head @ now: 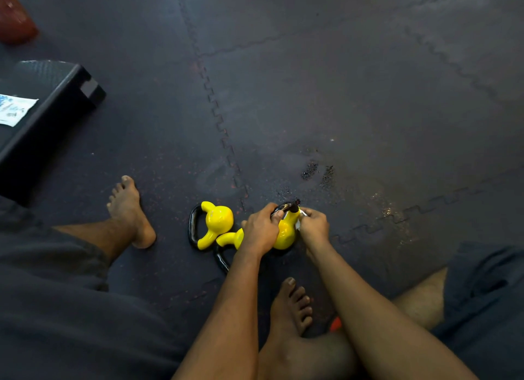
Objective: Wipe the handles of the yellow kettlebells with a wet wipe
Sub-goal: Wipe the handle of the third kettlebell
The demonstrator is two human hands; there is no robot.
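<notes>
Three yellow kettlebells with black handles lie close together on the dark mat. The left kettlebell (217,220) lies on its side, handle to the left. A middle kettlebell (231,239) is partly hidden under my left wrist. My left hand (262,229) grips the black handle (289,207) of the right kettlebell (286,232) and steadies it. My right hand (313,223) pinches a white wet wipe (301,218) against the yellow neck just below that handle.
My bare feet rest on the mat, one (129,212) left of the kettlebells, one (292,306) below them. A black step platform (51,107) with a wipe packet (14,108) on it stands at left. Wet patches (317,172) mark the mat beyond.
</notes>
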